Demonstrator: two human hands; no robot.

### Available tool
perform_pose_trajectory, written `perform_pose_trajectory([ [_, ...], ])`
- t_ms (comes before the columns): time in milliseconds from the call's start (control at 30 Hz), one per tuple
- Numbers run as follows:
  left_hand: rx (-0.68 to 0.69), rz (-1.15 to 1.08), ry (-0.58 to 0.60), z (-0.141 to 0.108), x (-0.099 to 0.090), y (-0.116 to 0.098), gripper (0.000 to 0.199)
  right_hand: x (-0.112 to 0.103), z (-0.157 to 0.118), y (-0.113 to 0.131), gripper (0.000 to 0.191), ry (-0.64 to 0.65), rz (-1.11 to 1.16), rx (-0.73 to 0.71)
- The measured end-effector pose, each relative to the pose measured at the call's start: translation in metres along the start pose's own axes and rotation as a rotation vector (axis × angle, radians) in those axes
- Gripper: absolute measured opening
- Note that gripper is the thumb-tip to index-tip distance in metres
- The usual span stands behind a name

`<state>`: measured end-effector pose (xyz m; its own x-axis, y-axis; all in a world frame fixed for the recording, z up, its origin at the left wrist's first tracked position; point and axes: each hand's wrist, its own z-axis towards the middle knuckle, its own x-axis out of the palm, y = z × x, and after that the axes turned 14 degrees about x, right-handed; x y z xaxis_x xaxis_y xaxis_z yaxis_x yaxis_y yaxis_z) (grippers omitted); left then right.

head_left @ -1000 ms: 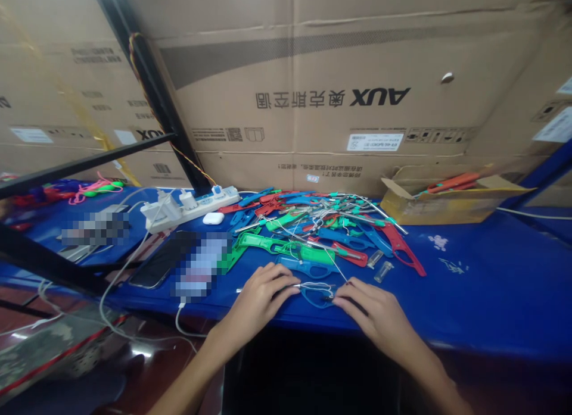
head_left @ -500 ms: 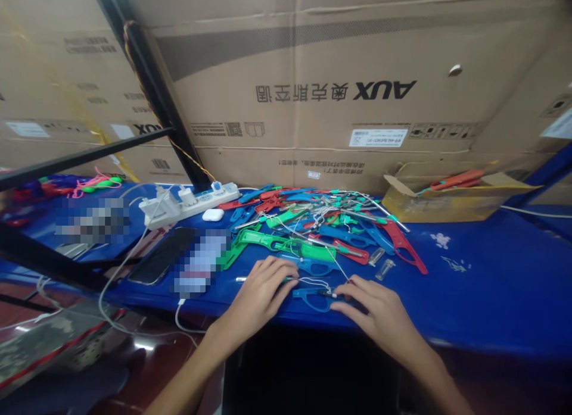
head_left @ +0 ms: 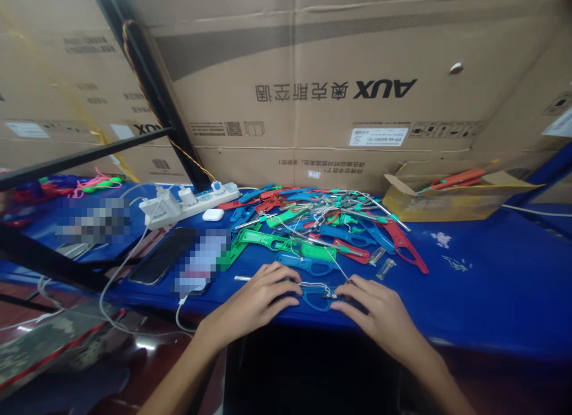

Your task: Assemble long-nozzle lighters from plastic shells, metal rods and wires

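Note:
A blue lighter handle shell (head_left: 318,300) with a large loop lies near the table's front edge, between my hands. My left hand (head_left: 268,293) grips its left end with thumb and fingers. At the other end, my right hand (head_left: 373,305) pinches the shell beside a small black piece (head_left: 331,296). White wire (head_left: 315,284) runs along the top of the shell toward that piece. A thin metal rod (head_left: 337,265) slants up from my right fingertips. Left of my left hand, the end of a silver tube (head_left: 242,278) shows; the hand hides the rest.
Behind my hands lies a pile of red, blue and green lighter parts (head_left: 308,248). Two clear small tanks (head_left: 385,269) lie at its right. An open carton (head_left: 447,206) stands back right. Phones (head_left: 163,257), a power strip (head_left: 196,206) and cables occupy the left.
My left hand has shifted slightly down and closed on the left end of the blue shell, covering the green-tipped part seen before. My right hand has stayed in place.

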<state>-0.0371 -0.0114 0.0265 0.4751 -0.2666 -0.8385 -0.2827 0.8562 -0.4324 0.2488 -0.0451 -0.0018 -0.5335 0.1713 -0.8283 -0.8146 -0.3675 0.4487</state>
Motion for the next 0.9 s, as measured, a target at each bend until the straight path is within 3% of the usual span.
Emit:
perform_pose_trajectory([
  [267, -0.017, -0.105, 0.021, 0.008, -0.005, 0.005, 0.006, 0.001, 0.0, 0.0, 0.035, -0.009, -0.004, -0.021],
  [633, -0.035, -0.185, -0.144, 0.004, 0.01, 0.017, 0.009, 0.0, 0.0, 0.0, 0.04, -0.024, -0.01, -0.025],
  [900, -0.112, 0.136, -0.139, -0.003, 0.011, 0.007, 0.008, -0.001, 0.0, 0.002, 0.043, -0.043, -0.053, -0.063],
])
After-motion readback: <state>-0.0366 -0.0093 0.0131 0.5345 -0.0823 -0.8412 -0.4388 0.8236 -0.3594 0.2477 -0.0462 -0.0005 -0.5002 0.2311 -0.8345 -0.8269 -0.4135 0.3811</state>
